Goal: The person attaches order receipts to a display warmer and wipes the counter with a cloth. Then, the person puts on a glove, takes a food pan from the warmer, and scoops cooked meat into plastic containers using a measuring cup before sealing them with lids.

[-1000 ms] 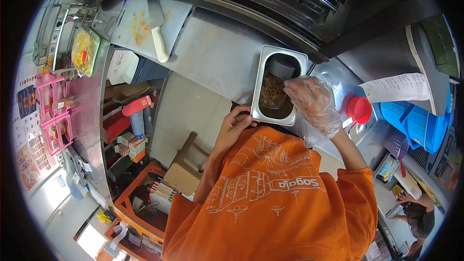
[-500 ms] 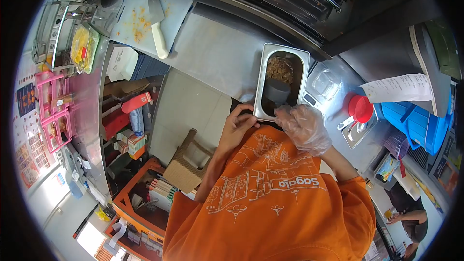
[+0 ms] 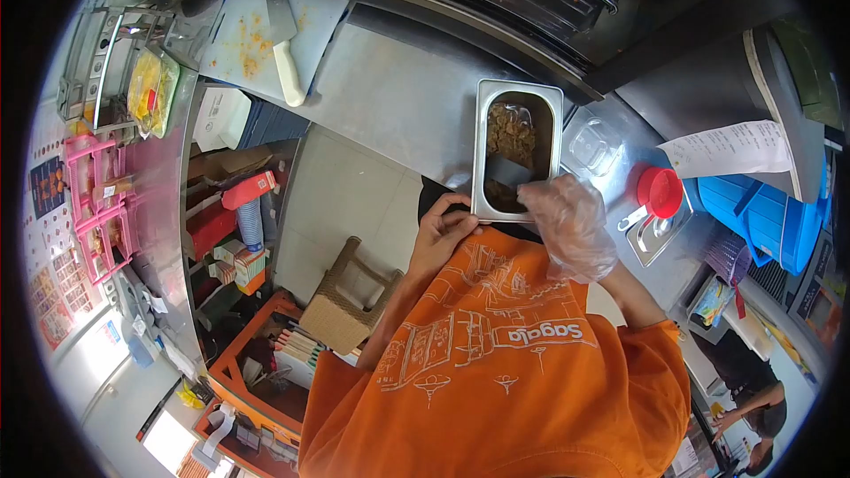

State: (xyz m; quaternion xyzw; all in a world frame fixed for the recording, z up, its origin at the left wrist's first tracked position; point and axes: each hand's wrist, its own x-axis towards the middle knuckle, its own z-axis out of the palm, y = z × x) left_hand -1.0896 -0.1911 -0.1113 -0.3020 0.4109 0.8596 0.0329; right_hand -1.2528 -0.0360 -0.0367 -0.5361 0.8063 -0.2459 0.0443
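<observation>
A deep steel food pan (image 3: 481, 137) stands at the counter's near edge. Clumpy brown minced food (image 3: 512, 128) lies inside it. My bare left hand (image 3: 443, 235) pinches the pan's near left corner between thumb and fingers. In a clear plastic glove, my right hand (image 3: 574, 223) is closed at the near right rim on a grey spatula (image 3: 507, 173). The spatula's wide flat blade is down in the pan against the food, and its handle is hidden by the glove.
At the far left, a knife (image 3: 288, 71) rests on a stained white cutting board (image 3: 239, 22). Right of the pan are a clear plastic container (image 3: 591, 143), a red measuring cup (image 3: 660, 193) and a blue crate (image 3: 761, 217). A wicker stool (image 3: 341, 314) stands below. Another person (image 3: 753, 389) is at lower right.
My gloved right hand has moved up and to the right. The spatula's blade has turned and shows as a narrower band, with more brown food visible. My left hand stays at the corner.
</observation>
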